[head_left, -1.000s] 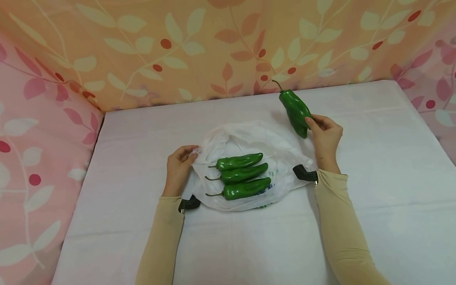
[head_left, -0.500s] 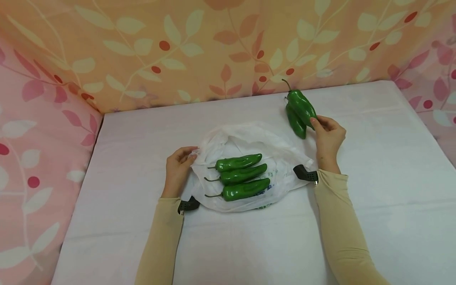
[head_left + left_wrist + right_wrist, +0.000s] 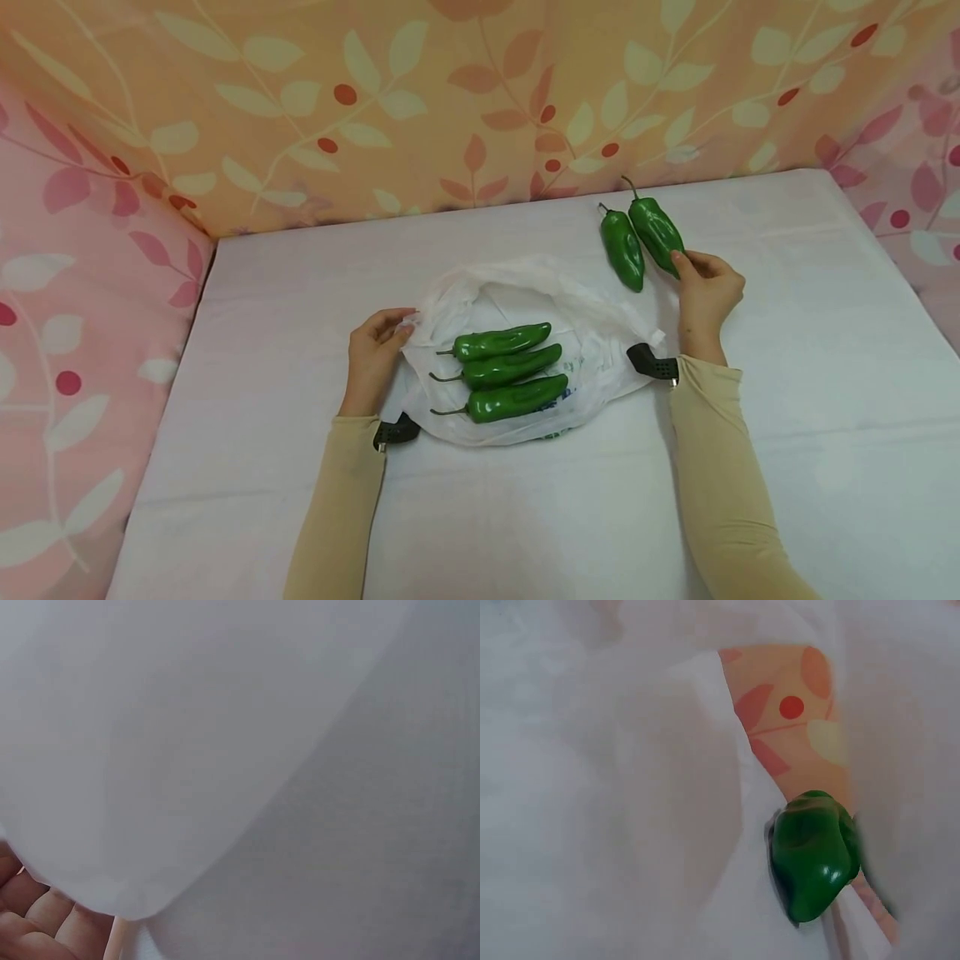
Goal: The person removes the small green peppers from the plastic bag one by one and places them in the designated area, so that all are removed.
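My right hand (image 3: 708,292) pinches the lower end of a green pepper (image 3: 656,232) between thumb and fingers, its stem pointing to the back. Just left of it, another green pepper (image 3: 622,250) lies on the table; in the right wrist view a green pepper (image 3: 814,855) shows end-on past white plastic. My left hand (image 3: 373,358) pinches the left rim of a white plastic bag (image 3: 600,400). In the left wrist view the bag (image 3: 150,750) covers much of the picture, with curled fingers (image 3: 45,922) at the lower corner. Three green peppers (image 3: 512,371) lie side by side on the bag, stems leftward.
A white cloth (image 3: 525,517) covers the table. Patterned orange curtain (image 3: 420,125) hangs along the far edge, with pink patterned cloth (image 3: 97,292) at the left side. Dark wrist cameras (image 3: 651,363) sit close to the bag's sides.
The right hand has moved rightward with its pepper, which has come down beside the other one at the back and now no longer overlaps it. The left hand stays at the bag's rim.
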The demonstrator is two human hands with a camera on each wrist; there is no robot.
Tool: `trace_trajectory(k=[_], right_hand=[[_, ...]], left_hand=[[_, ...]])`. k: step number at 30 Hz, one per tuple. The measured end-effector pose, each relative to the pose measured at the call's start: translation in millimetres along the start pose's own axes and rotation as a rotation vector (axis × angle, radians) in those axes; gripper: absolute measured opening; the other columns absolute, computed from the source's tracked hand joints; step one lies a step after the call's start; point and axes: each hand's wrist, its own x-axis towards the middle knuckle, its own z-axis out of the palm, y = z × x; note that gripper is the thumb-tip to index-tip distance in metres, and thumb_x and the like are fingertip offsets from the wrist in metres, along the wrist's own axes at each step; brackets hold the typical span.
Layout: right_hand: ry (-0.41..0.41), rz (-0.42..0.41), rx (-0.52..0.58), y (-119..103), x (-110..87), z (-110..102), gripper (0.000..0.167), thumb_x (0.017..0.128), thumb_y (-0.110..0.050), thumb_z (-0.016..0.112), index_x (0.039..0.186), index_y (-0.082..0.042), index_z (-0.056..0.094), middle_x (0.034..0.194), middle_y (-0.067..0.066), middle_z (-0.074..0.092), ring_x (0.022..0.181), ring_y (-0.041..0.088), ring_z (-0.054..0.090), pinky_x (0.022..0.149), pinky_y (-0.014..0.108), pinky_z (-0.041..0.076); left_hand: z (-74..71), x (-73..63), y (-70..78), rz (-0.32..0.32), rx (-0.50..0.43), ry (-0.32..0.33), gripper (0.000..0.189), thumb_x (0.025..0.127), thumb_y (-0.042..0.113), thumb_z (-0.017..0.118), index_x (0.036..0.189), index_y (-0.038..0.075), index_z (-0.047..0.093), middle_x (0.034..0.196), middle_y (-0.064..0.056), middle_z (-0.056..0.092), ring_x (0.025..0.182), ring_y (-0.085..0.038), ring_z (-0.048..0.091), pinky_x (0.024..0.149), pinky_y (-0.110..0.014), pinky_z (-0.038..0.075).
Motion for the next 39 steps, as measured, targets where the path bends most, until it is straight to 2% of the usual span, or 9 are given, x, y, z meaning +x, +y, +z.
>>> trace_trajectory(k=[9,15,18,23,26,34,39], right_hand=[[0.021,-0.005,-0.086,5,1.0,-1,0.023,0.08,-0.014,0.076,0.096,0.002,0.073,0.069,-0.014,0.061,0.066,0.0,0.056,0.06,0.011,0.043],[-0.009,-0.001,-0.109,10,2.7,-2,0.025,0.079,-0.017,0.077,0.096,0.001,0.073,0.067,-0.016,0.06,0.066,-0.001,0.056,0.06,0.011,0.043],[-0.065,0.013,-0.145,13,3.7,-2,0.029,0.08,-0.02,0.077,0.099,0.001,0.072,0.069,-0.016,0.061,0.069,-0.001,0.057,0.062,0.011,0.044],[-0.225,0.047,-0.216,14,3.7,-6,0.037,0.083,-0.023,0.073,0.109,0.003,0.068,0.073,-0.017,0.06,0.076,-0.001,0.058,0.068,0.014,0.045],[-0.292,0.058,-0.241,13,4.2,-8,0.038,0.084,-0.022,0.072,0.112,0.003,0.066,0.075,-0.018,0.06,0.079,0.0,0.057,0.07,0.015,0.044],[-0.317,0.066,-0.148,13,6.3,-9,0.034,0.085,-0.01,0.07,0.114,0.007,0.064,0.079,-0.013,0.064,0.078,0.0,0.06,0.07,0.013,0.048],[-0.344,0.051,-0.126,14,6.6,-6,0.034,0.084,-0.006,0.07,0.114,0.008,0.063,0.081,-0.011,0.066,0.078,0.0,0.061,0.069,0.013,0.048]], left_hand=[[0.8,0.9,-1.6,0.003,0.011,0.008,0.023,0.091,0.006,0.062,0.114,0.003,0.066,0.117,-0.012,0.061,0.108,-0.018,0.059,0.081,-0.018,0.045],[1.4,1.0,-1.0,0.004,0.015,0.009,0.024,0.091,0.005,0.062,0.114,0.003,0.066,0.117,-0.011,0.062,0.108,-0.018,0.059,0.082,-0.018,0.046],[1.0,0.6,-0.1,0.006,0.021,0.013,0.024,0.09,0.004,0.062,0.113,0.003,0.067,0.116,-0.011,0.062,0.108,-0.017,0.059,0.082,-0.018,0.046],[0.9,-0.9,1.3,-0.016,0.017,0.006,0.024,0.091,0.007,0.063,0.114,0.005,0.067,0.117,-0.01,0.062,0.109,-0.016,0.058,0.084,-0.019,0.045],[0.8,-1.3,1.4,-0.023,0.01,0.005,0.024,0.091,0.008,0.063,0.114,0.005,0.067,0.118,-0.01,0.061,0.11,-0.016,0.058,0.085,-0.02,0.045],[1.1,-0.6,1.0,-0.019,0.002,0.004,0.023,0.091,0.006,0.062,0.114,0.003,0.066,0.117,-0.011,0.061,0.11,-0.016,0.059,0.084,-0.018,0.045],[1.5,0.3,0.7,-0.02,0.002,0.001,0.024,0.091,0.006,0.062,0.114,0.004,0.066,0.117,-0.011,0.062,0.11,-0.016,0.059,0.086,-0.02,0.045]])
